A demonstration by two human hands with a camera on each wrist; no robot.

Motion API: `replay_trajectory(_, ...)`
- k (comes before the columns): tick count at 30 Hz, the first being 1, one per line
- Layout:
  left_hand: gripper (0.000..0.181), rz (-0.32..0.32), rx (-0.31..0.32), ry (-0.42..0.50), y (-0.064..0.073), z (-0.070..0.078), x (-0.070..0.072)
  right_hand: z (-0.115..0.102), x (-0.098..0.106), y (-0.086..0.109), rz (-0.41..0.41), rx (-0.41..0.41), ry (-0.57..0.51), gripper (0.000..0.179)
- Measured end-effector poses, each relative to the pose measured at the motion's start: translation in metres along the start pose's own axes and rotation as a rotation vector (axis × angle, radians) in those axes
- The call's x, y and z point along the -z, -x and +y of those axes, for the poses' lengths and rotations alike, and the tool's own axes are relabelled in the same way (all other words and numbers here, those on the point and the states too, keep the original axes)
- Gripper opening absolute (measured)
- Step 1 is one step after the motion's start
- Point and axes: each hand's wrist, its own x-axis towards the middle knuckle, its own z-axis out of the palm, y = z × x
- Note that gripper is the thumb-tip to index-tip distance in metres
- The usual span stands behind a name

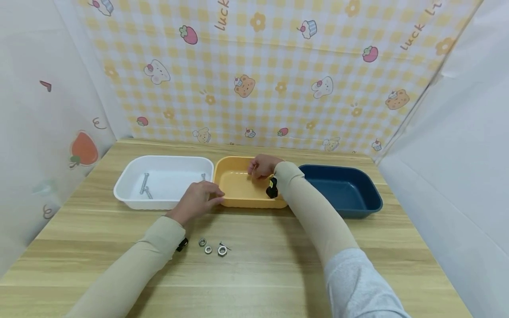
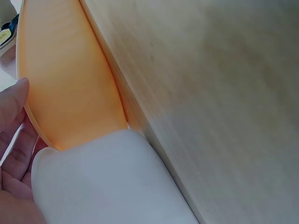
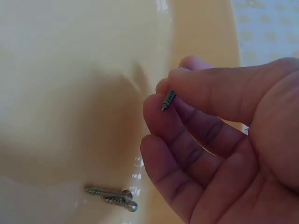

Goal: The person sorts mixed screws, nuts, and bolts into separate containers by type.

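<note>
Over the yellow tray, my right hand pinches a small pointed screw between thumb and fingertips. Its threaded tip sticks out, while its head is hidden by the fingers. Two more screws lie on the tray's floor below that hand in the right wrist view. My left hand holds the front left corner of the yellow tray, the thumb on the outer side of the rim and the fingers behind it. That corner meets the white tray.
Several bolts lie in the white tray. A dark blue tray stands on the right. On the wooden table in front are several nuts and a thin screw. A patterned cloth hangs behind.
</note>
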Motion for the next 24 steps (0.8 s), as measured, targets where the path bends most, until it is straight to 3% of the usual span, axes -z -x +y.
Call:
replay_trajectory(6, 0.008, -0.005, 0.003, -0.003, 0.001, 0.000, 0.000, 0.003, -0.004, -0.002, 0.024, 0.013, 0.141, 0.014)
replay_trajectory(24, 0.007, 0.035, -0.062, -0.014, 0.000, -0.005, -0.003, 0.012, -0.010, -0.012, 0.021, -0.057, 0.100, 0.011)
